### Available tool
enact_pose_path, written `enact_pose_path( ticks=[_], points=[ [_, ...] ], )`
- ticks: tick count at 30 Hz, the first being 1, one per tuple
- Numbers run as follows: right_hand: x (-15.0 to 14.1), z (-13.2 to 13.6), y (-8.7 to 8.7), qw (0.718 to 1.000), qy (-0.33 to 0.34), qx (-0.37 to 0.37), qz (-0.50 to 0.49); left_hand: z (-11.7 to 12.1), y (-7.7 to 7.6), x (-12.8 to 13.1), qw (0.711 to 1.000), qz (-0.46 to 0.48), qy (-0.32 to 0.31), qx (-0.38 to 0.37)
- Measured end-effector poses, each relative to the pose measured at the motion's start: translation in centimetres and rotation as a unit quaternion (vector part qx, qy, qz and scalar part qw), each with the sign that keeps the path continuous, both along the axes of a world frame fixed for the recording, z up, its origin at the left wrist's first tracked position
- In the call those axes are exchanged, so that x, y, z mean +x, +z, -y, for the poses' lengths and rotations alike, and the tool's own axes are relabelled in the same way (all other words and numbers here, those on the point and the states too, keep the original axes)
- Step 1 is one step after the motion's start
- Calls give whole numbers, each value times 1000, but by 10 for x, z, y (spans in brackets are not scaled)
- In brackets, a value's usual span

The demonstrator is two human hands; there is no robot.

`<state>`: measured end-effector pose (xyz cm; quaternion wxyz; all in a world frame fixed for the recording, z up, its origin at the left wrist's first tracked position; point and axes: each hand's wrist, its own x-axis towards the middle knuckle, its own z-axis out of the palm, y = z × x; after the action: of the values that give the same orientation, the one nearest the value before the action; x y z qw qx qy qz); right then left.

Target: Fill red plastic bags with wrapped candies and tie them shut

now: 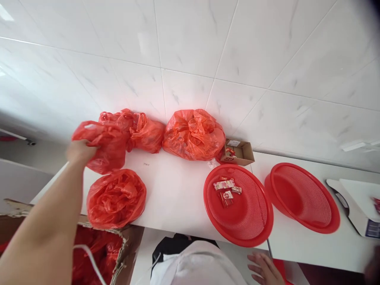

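Observation:
My left hand (79, 152) reaches out over the left end of the table with its fingers closed on a red plastic bag (110, 149). That bag has loop handles and looks filled, and its contents are hidden. Just below it stands a red basket lined with a crumpled red plastic bag (116, 199). At the table's front edge my right hand (265, 270) hangs with fingers apart, holding nothing. Nearest to it is a round red plastic basket (252, 221), in which a few small wrapped snack packets (225, 185) lie.
Against the tiled wall sit more red bags (147, 133) and a large bulging one (194, 135). A small cardboard box (246, 151) is beside them. Right of centre stand a second red basket (308, 198) and a white scale (353, 198). An open carton (120, 253) of red bags is below left.

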<state>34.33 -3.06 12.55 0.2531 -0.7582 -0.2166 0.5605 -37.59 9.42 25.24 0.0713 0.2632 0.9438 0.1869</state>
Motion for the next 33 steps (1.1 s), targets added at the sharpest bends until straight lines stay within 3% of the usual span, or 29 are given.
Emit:
enact_pose_path(
  ticks=[2,4,7,10,13,16,18,20,22,24,26,28,30,33],
  points=[
    [-15,-9,5,998,16,-27,-53,8,26,0,999,-42,27,8],
    [-24,-17,3,994,10,-50,-93,19,45,17,993,-97,45,60],
    [-32,-26,-7,992,-31,-46,-110,41,48,78,979,-105,-11,175],
    [-33,-32,-18,994,-67,5,-89,59,11,166,966,26,-147,211],
    [-28,-37,-27,993,-96,53,-39,67,-55,256,943,91,-244,206],
    [-13,-44,-31,987,-127,96,20,68,-116,326,928,148,-288,186],
    [-1,-49,-30,981,-137,120,70,68,-136,352,922,172,-299,177],
    [8,-54,-24,971,-132,148,130,68,-137,360,910,200,-321,171],
    [6,-62,-15,960,-113,178,186,72,-123,352,890,233,-353,167],
    [-12,-73,-2,947,-63,224,222,79,-105,336,873,269,-369,171],
    [-46,-85,12,920,27,311,236,92,-95,316,872,308,-335,184],
    [-91,-96,26,858,138,434,240,110,-95,297,888,336,-241,202],
    [-137,-103,38,775,240,528,250,130,-106,283,904,351,-106,222],
    [-188,-108,46,685,378,548,297,155,-129,267,885,381,97,250]
  ],
)
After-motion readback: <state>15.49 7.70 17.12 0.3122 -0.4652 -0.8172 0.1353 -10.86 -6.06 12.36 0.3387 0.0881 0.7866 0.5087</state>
